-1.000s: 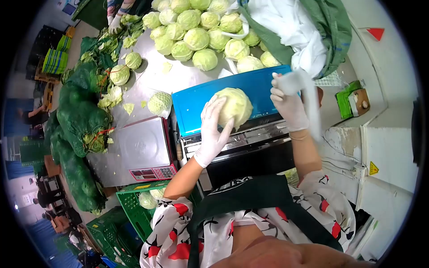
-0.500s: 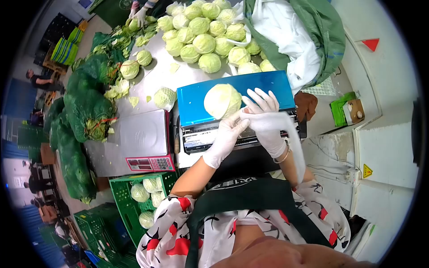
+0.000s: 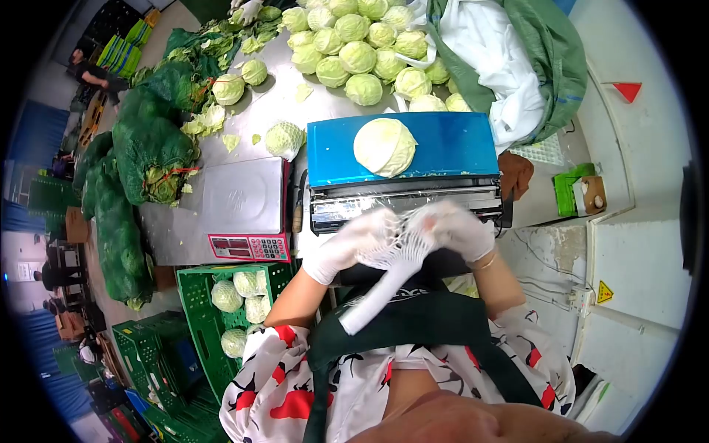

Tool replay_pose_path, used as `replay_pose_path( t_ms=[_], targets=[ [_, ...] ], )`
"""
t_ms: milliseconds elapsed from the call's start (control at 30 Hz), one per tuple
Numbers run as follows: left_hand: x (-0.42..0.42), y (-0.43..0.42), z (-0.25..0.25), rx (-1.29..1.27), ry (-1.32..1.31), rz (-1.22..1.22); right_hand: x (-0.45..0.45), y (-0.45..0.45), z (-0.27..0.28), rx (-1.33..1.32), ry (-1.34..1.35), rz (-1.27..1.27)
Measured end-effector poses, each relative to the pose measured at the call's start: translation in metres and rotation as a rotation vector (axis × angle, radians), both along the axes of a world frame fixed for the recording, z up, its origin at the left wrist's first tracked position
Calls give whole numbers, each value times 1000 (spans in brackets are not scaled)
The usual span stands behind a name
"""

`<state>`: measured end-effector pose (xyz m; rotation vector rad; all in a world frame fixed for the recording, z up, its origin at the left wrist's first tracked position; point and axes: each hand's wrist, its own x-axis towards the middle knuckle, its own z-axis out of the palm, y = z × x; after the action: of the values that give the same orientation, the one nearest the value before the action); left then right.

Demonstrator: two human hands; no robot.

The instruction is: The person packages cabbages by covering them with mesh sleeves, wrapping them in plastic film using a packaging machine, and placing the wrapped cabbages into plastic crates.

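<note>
A white foam net sleeve (image 3: 395, 277) is stretched at its upper end between my two gloved hands, its lower end hanging over the dark apron. My left hand (image 3: 358, 242) grips the net's left edge. On its right edge my right hand (image 3: 456, 227) is closed, slightly blurred. Beyond them a pale green cabbage (image 3: 385, 147) without a net rests on the blue top (image 3: 458, 148) of a machine with a silver and black front. Neither hand touches this cabbage.
A scale (image 3: 244, 199) and a knife (image 3: 299, 210) lie left of the machine. Behind are piled cabbages (image 3: 358, 57) and a green sack (image 3: 546, 66) with white nets. Green mesh bags (image 3: 148, 148) line the left; a green crate (image 3: 196, 295) holds netted cabbages. Another person's gloved hand (image 3: 249, 10) shows at the top.
Both hands have come together nearer my body, and the net is now spread open between them. My left hand has let go of the cabbage, which stays on the blue top.
</note>
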<state>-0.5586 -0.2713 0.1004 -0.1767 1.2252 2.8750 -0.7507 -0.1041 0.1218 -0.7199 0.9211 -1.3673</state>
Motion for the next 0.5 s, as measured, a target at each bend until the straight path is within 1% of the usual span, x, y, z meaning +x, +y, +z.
replay_pose_path(
  t_ms=[33,67,100,167,233,267,300,333,400,433,467,500],
  targets=[
    [5,2,15,-312,-209,-177,-18,4,-3,-28,-108,-8],
    [-2,15,15,-384,-92,-100,-18,-3,-5,-181,-176,-140],
    [2,5,-5,-390,-196,-155,-14,-2,-1,-117,-98,-300],
    [10,-5,-10,-317,-322,29,-8,-3,8,-23,-147,-411],
    [11,-23,-27,-107,-14,127,-15,1,-11,35,-396,-309],
    [7,-16,-4,-47,61,233,-38,8,-49,52,-276,-90],
    [10,-14,2,80,-31,302,-40,2,-42,167,43,-126],
    [9,-18,-8,28,-63,291,-43,-5,-35,276,365,-158],
    [5,-26,-38,-77,-126,271,-53,-23,-60,239,946,-544],
    [-8,-32,-49,-274,-190,444,-62,-38,-77,286,952,-767],
    [-23,-37,-52,-478,-295,608,-64,-53,-53,425,768,-801],
    [-35,-47,-54,-573,-346,732,-63,-72,-52,318,839,-901]
  ],
)
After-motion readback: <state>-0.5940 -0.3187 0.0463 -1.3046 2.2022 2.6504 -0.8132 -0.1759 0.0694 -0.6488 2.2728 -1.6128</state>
